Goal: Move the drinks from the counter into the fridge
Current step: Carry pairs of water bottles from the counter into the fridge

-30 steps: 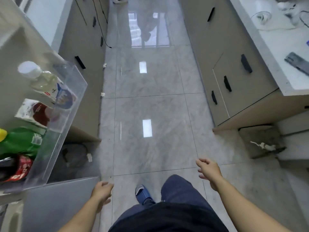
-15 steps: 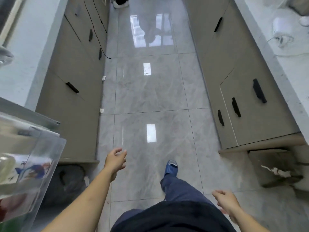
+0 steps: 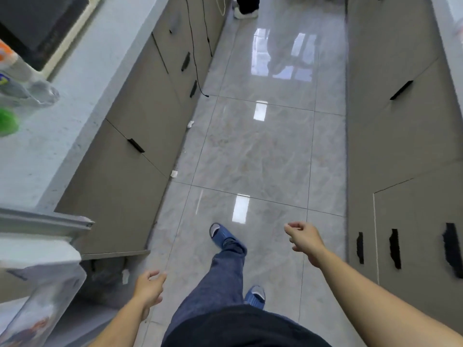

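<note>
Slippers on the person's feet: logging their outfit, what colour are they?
Blue slippers, seen only in the head view, on the grey tiled floor.

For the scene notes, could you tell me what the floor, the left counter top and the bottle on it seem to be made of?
Floor: likely glazed tile, glossy; mirror-like reflections and thin grout lines.
Counter top: pale speckled stone or composite, matte look.
Bottle: probably clear plastic; the counter shows through its base, though it is blurred.

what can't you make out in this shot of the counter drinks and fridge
- Head view: drinks on the counter, cut by the left edge and blurred; labels unreadable.
- Fridge door shelf: blurred, contents unclear.
- Fridge interior: out of frame.
- Standing person: cut by the top edge.
</note>
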### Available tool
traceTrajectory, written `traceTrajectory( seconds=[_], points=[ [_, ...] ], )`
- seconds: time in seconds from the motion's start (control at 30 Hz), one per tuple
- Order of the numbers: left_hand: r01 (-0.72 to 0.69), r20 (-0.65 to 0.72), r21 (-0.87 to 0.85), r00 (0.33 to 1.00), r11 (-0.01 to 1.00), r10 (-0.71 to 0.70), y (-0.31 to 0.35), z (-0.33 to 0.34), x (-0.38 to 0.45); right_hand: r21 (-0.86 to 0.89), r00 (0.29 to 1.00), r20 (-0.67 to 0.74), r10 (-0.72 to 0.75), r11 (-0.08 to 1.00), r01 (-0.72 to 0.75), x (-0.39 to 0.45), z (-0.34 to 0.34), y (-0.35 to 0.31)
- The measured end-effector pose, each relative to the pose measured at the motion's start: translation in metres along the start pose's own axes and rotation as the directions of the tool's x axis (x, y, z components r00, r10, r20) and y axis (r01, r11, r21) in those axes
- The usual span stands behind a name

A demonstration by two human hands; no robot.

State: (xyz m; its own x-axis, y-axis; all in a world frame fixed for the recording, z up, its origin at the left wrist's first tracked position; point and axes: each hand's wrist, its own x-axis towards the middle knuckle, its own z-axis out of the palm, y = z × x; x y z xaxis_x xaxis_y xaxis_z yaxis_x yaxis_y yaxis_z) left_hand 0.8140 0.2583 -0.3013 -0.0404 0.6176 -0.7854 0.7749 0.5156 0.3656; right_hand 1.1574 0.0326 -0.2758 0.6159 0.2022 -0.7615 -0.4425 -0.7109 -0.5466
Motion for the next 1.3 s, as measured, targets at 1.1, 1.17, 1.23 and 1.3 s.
traceTrajectory(
  seconds=[1.1,1.17,1.23,1.3],
  points=[
    [-0.048,-0.386,-0.718,0.857,0.695,-0.340,0.300,-0.042,0.063,-0.553,0.746,0.659,-0.096,0.611,0.567,0.211,0.223,-0.456],
    [-0.072,-0.424,-0.736,0.824,0.673,-0.375,0.306,-0.047,0.057,-0.470,0.661,0.734,-0.154,0.587,0.659,0.188,0.252,-0.480],
    [-0.114,-0.469,-0.760,0.778,0.640,-0.418,0.313,-0.058,0.052,-0.362,0.552,0.805,-0.218,0.558,0.747,0.160,0.279,-0.499],
    [-0.174,-0.511,-0.770,0.744,0.614,-0.430,0.318,-0.074,0.049,-0.243,0.433,0.858,-0.275,0.526,0.815,0.127,0.306,-0.513]
  ],
)
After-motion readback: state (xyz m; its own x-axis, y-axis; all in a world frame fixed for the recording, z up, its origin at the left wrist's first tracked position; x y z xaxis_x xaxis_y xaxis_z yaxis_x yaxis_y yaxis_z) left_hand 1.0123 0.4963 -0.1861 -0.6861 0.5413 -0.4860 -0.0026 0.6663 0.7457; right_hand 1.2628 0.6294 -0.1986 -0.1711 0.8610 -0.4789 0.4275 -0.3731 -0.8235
